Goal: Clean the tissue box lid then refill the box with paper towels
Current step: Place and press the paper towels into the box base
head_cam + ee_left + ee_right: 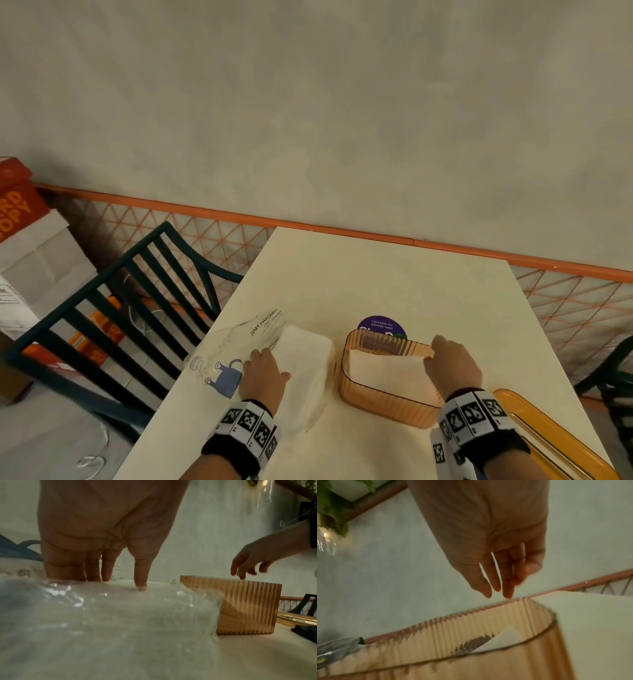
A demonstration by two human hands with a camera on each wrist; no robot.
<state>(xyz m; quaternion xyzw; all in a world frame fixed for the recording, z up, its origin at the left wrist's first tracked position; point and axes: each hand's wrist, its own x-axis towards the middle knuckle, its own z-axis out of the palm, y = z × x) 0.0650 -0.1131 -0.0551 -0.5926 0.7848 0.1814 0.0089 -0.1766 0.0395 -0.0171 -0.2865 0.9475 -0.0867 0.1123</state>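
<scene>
Resting on table: ribbed amber tissue box (383, 401), lid off, white paper towels (387, 373) inside.
Lid: amber lid (561, 442) lies flat at the table's (394, 274) near right corner.
Left hand: left hand (262, 375), fingers straight, presses the wrapped towel pack (305, 370) beside the box.
Right hand: right hand (452, 365), fingers loosely extended, empty, hovers at the box's right rim.

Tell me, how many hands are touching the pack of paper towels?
1. The left hand rests on the pack of paper towels. The right hand is over the orange box, apart from the pack.
</scene>
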